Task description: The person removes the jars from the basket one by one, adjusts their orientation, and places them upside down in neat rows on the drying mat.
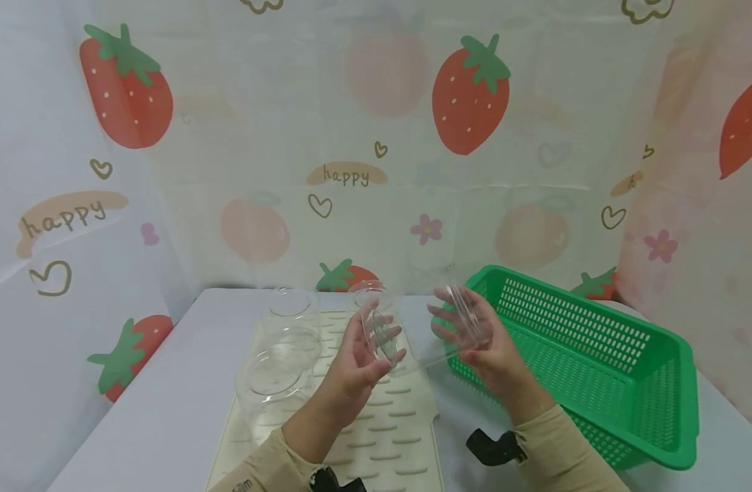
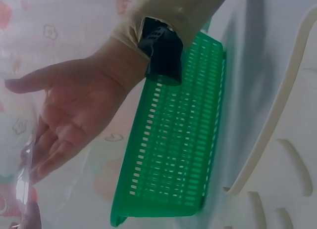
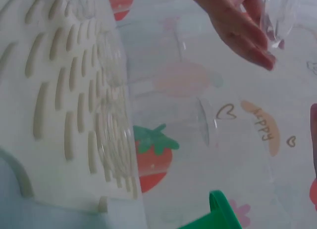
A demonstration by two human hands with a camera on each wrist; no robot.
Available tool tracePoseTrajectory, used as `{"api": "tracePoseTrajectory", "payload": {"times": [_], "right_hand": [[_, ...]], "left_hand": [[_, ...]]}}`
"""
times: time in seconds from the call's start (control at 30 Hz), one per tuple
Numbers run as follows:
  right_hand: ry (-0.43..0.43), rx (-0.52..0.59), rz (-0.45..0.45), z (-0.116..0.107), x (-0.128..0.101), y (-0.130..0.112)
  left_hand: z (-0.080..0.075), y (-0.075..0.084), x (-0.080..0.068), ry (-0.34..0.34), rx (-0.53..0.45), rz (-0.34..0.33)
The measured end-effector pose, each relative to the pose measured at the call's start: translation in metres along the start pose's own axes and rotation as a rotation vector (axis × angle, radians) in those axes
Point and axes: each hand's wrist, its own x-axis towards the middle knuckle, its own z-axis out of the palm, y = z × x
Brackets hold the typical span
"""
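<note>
Raised over a cream ridged mat (image 1: 394, 424), a clear jar (image 1: 428, 355) lies tilted sideways between both hands in the head view. My left hand (image 1: 345, 383) grips its left end, thumb in front and fingers visible through the clear wall. At the other end, my right hand (image 1: 487, 348) is spread beside the ridged rim, fingers extended. That palm and its outstretched thumb show in the left wrist view, with fingertips at the jar's edge (image 2: 22, 189). More clear jars (image 1: 277, 376) stand on the mat to the left, one farther back.
A green perforated basket (image 1: 659, 335) stands to the right of the mat, its near-left wall close by my right hand. The white table (image 1: 136, 424) extends left of the mat. Behind stands a strawberry-printed curtain (image 1: 345, 137).
</note>
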Motion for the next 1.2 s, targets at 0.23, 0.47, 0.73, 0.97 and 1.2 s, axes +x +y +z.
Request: {"api": "tracePoseTrajectory", "payload": {"times": [0.23,0.47,0.73,0.97,1.2], "right_hand": [[0.047,-0.139,0.043,-0.011,-0.004,-0.015],[-0.001,-0.275,-0.147,-0.008,0.008,-0.041],[-0.078,-0.649,-0.100,0.014,0.026,-0.068],[-0.166,-1.208,0.134,0.032,0.034,-0.066],[-0.283,-1.329,0.294,0.044,0.036,-0.056]], "left_hand": [[0.000,0.002,-0.002,0.051,0.021,-0.015],[-0.003,0.001,-0.002,0.124,0.083,-0.018],[-0.004,0.002,-0.001,0.263,0.261,-0.113],[-0.004,0.003,-0.003,0.320,0.410,-0.181],[-0.003,0.000,-0.007,0.308,0.520,-0.161]]}}
